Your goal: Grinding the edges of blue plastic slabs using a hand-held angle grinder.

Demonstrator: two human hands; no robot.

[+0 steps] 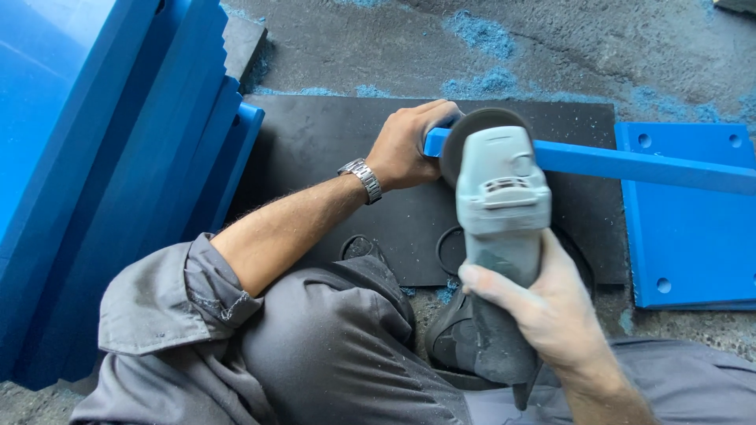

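gripping grinder [502, 236] w/ blue bar [630, 164]

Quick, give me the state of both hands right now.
Left hand: closed around the end of the blue bar.
Right hand: closed on the grey angle grinder, disc at the bar's end.

Stacked blue slabs [118, 157], black mat [315, 149], blue shavings [480, 35]
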